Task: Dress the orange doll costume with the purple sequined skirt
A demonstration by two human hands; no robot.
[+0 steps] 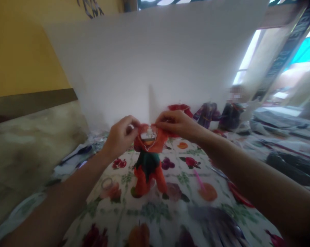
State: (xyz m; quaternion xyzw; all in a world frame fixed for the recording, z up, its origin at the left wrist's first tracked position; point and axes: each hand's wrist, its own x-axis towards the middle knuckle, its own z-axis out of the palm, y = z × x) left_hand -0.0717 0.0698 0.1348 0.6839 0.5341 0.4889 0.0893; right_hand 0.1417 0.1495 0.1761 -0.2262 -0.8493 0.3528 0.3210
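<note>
A small orange garment (160, 141) with a dark green middle part and orange lower legs hangs upright above the table. A line of pale beads runs in a V along its neck opening. My left hand (122, 133) pinches the top edge at the left of the neck. At the right of the neck, my right hand (176, 123) pinches the same edge between thumb and fingers. Through the open neck a small pale shape shows, too blurred to make out.
A fruit-patterned cloth (155, 214) covers the table. Behind stand a red garment (180, 109), a purple one (207, 113) and a dark-clothed figure (230, 115) before a white board (149, 58). A pink stick (199, 180) and a dark blurred item (219, 223) lie nearer.
</note>
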